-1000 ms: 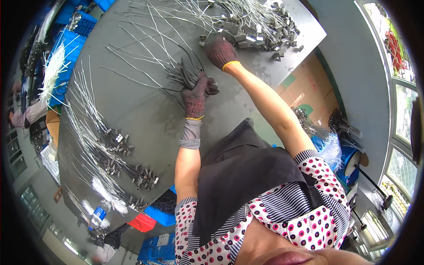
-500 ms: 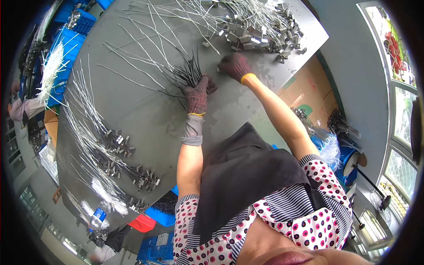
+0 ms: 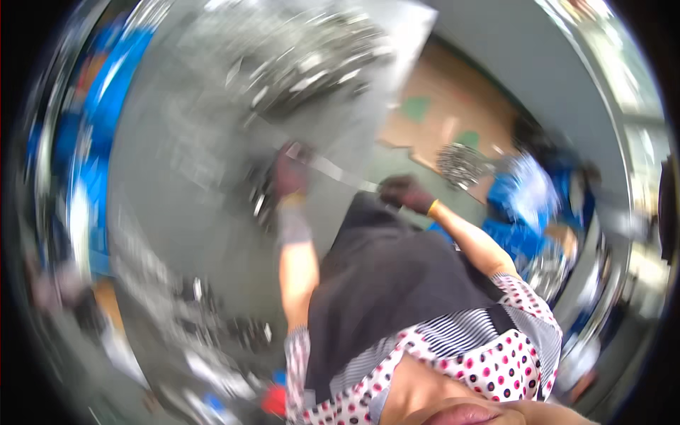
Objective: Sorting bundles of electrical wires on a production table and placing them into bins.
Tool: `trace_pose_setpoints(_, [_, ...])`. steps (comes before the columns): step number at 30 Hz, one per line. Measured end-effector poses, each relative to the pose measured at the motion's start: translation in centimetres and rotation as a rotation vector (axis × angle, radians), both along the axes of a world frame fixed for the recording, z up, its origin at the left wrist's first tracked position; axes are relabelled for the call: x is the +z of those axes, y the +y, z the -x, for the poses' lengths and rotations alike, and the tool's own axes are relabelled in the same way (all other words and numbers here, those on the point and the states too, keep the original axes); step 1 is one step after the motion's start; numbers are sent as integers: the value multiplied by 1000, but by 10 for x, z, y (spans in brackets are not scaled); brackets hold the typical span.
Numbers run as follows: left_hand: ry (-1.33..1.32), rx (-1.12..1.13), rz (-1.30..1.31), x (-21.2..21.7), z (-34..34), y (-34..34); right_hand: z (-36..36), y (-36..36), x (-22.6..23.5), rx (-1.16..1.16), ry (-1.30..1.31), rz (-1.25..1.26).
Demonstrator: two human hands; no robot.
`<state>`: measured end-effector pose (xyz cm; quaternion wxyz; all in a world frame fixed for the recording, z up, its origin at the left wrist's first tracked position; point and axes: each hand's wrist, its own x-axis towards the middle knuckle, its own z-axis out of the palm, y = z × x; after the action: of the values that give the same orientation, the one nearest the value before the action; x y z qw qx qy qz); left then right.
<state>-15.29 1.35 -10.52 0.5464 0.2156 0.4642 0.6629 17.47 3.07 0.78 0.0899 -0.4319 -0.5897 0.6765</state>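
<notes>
- A person in a dotted, striped top and a dark apron [image 3: 386,297] stands at a grey table [image 3: 177,205]; the whole frame is smeared by motion blur.
- The left hand [image 3: 290,173], in a dark glove above a grey cuff, sits over the table near its right edge, closed around the near end of a thin pale rod [image 3: 333,172].
- The rod runs from that hand down and to the right, toward the right hand [image 3: 405,193].
- The right hand, in a dark glove with an orange cuff, hangs off the table's edge, just above the top of the apron; blur hides whether its fingers close on the rod's far end.
- A dark clump of wires [image 3: 262,198] lies on the table just left of the left wrist.
- Small dark metal parts [image 3: 212,326] are scattered on the table's lower part, to the left of the left forearm.
- A large heap of shiny metal pieces [image 3: 312,64] covers the table's far end.
- Beyond the table, a brown floor patch [image 3: 439,113] carries green marks, with a bundle of silvery parts [image 3: 460,163] at its lower edge.
- Blue bins [image 3: 117,78] line the table's left side; more blue [image 3: 524,205] shows on the right.
</notes>
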Motion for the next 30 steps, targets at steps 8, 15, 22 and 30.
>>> trace_pose_setpoints(8, [1301,-72,88,24,24,-4,-153,-88,-10,-358,-374,3])
trace_pose_setpoints(15, [1420,-58,335,92,-56,30,-202,-173,-14,-627,-482,-99])
trace_pose_setpoints(22, [984,-47,524,105,-101,62,-220,-229,-23,-768,-563,-84])
trace_pose_setpoints(30, [980,-406,282,95,-117,47,-193,-206,-18,-787,-516,-162])
